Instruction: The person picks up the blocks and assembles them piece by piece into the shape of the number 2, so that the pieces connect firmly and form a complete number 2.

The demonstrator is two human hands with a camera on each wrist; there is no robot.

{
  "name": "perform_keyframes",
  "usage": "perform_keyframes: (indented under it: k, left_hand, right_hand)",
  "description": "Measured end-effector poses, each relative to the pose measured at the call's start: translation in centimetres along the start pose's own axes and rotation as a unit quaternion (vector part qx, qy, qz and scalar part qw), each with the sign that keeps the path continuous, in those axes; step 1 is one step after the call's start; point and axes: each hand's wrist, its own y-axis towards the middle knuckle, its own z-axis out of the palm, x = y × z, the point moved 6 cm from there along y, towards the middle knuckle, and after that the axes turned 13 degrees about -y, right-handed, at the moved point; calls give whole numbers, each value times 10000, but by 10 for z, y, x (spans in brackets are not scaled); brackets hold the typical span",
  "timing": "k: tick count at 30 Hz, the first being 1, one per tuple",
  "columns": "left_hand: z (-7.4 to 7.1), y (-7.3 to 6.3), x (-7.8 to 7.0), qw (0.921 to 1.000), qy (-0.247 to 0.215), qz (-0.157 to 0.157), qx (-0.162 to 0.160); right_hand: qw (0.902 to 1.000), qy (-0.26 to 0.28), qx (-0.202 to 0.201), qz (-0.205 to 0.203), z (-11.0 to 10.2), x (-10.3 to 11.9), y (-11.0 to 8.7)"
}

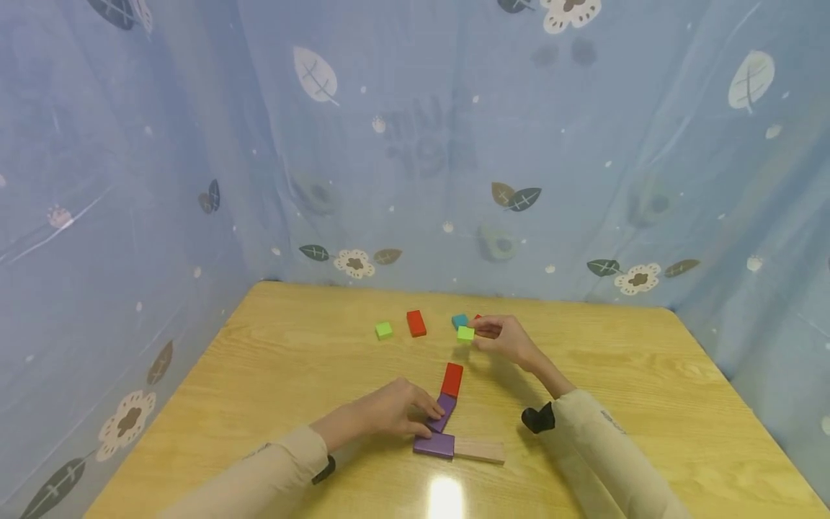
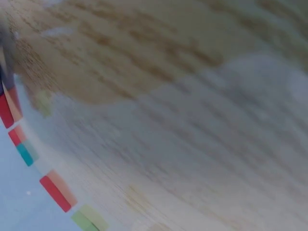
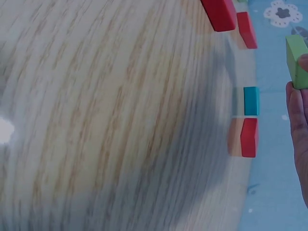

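My right hand (image 1: 509, 340) pinches a lime green block (image 1: 465, 334) between thumb and fingers, held above the table; the right wrist view shows the same green block (image 3: 297, 60) at its right edge. Near the table's middle, my left hand (image 1: 398, 409) touches a purple block (image 1: 444, 413) with its fingertips; whether it grips the block I cannot tell. That block joins a bent row: a red block (image 1: 452, 380) at its far end, another purple block (image 1: 434, 445) nearer me, then a plain wood block (image 1: 479, 450).
Toward the back lie a green block (image 1: 384, 330), a red block (image 1: 416, 324) and a blue block (image 1: 460, 321). Another red block (image 3: 249, 137) lies beside the blue one, mostly behind my right hand in the head view. A patterned curtain (image 1: 415, 144) hangs behind the wooden table (image 1: 272, 346).
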Motion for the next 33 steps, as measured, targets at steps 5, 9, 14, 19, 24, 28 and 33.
perform_keyframes:
  k: [5,9,14,19,24,28,33]
  left_hand:
    - [-2,1,2,10000,-4,-30,34]
    - [-4,1,2,9999,-59,-65,55]
    - [-3,0,0,9998,-155,-66,71]
    - [-1,0,0,9998,-159,-95,59]
    - [-1,0,1,9999,-136,-55,50]
    - [-1,0,0,9999,-100,9,29]
    - [0,0,1,9999,-126,-10,12]
  right_hand:
    - [9998,-54,205,28,2,1,6]
    - [9992,-138,362,114,3,2,10]
    - [9982,-328,495,100,7,-3,13]
    - [9972,-482,548,163,9,-6,14]
    - [9957,-688,612,121,10,-9,14]
    - [9954,-696,659,46,12,-10,11]
    - [9949,-675,668,-334,17,-12,11]
